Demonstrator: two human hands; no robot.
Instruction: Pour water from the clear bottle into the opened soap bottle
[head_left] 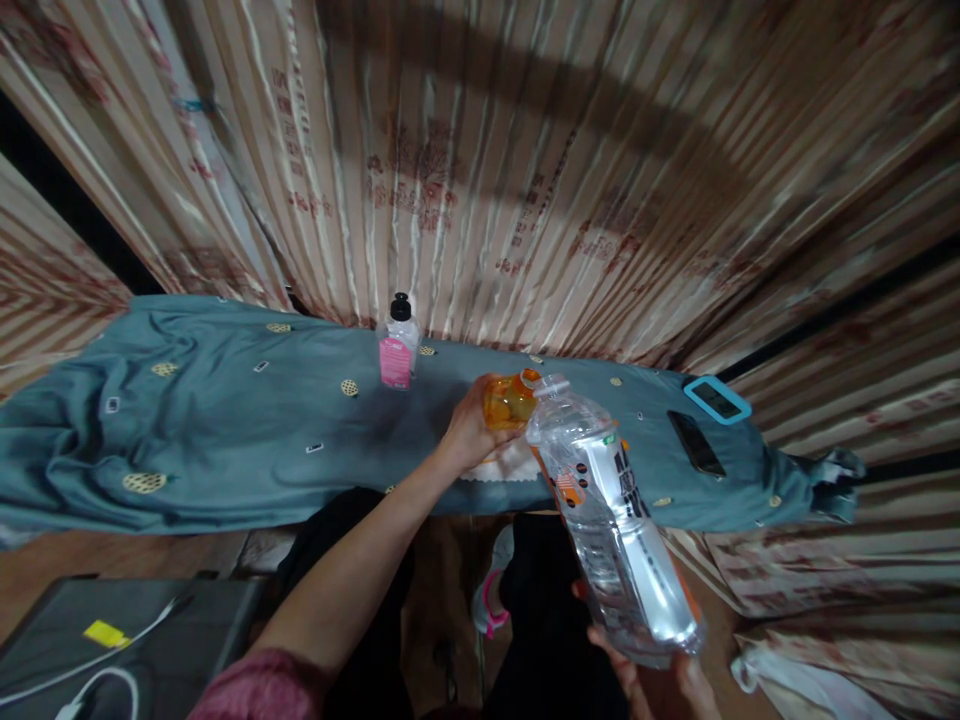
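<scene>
My left hand (466, 432) is wrapped round a small amber bottle (504, 403), which tilts over to the right with its mouth beside that of a larger bottle. That larger one is a clear plastic bottle (600, 500) with a silver and orange label. It slants up and left, its base toward me, and the two mouths are touching or very close. My right hand (624, 668) grips it near the base, partly hidden by it. Beneath the amber bottle lies a white cloth or paper (511, 463) with a zigzag edge. Whether liquid is flowing I cannot tell.
A clear bottle with a pink label (395, 360) and black cap stands at the back. On the right of the green cloth-covered table (247, 430) lie a phone (696, 443) and a blue-framed device (718, 399). Patterned curtains (465, 180) hang behind. A dark case (172, 640) with white cables sits lower left.
</scene>
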